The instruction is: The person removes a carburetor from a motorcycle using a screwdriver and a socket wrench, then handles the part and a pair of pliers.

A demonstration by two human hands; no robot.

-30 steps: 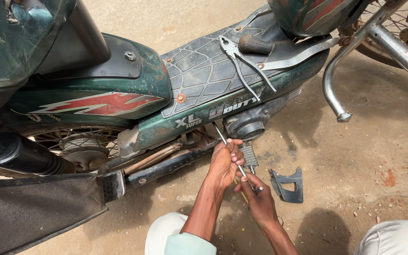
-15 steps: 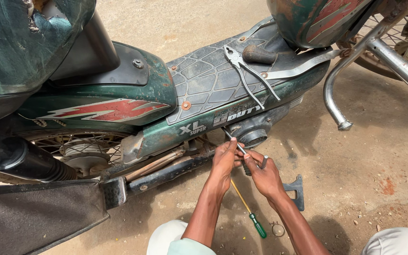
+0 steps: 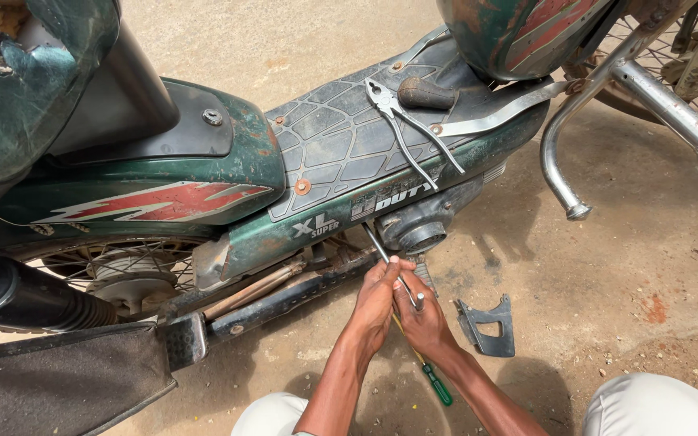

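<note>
Seen from the head camera looking down, a worn green motorbike (image 3: pixel 228 202) stands on sandy ground (image 3: pixel 648 266), stretching from the upper left corner to the upper right edge. Low in the middle, the person's two hands meet just below the bike's engine case (image 3: pixel 418 230). The left hand (image 3: pixel 377 303) is curled closed around a thin metal rod (image 3: pixel 385 258), whose long axis runs diagonally: its upper end points up and to the left toward the underside of the bike, and its lower end comes down to the right between the hands. The right hand (image 3: pixel 428 323) is pressed against the left, its grip also closed about the lower end of the rod, where a small rounded tip shows above the knuckles. A screwdriver with a yellow shaft and green handle (image 3: pixel 430 375) lies on the ground under the right wrist, its handle pointing toward the lower edge. Just right of the hands, a dark metal bracket (image 3: pixel 490 331) lies on the ground. On the bike's textured footboard (image 3: pixel 341 153) rest a pair of pliers (image 3: pixel 405 133), jaws toward the upper left, and a dark rounded handle (image 3: pixel 428 94) beside them. A chrome guard bar (image 3: pixel 559 173) curves down at the right. The person's pale trouser knees (image 3: pixel 664 408) show along the bottom edge.
</note>
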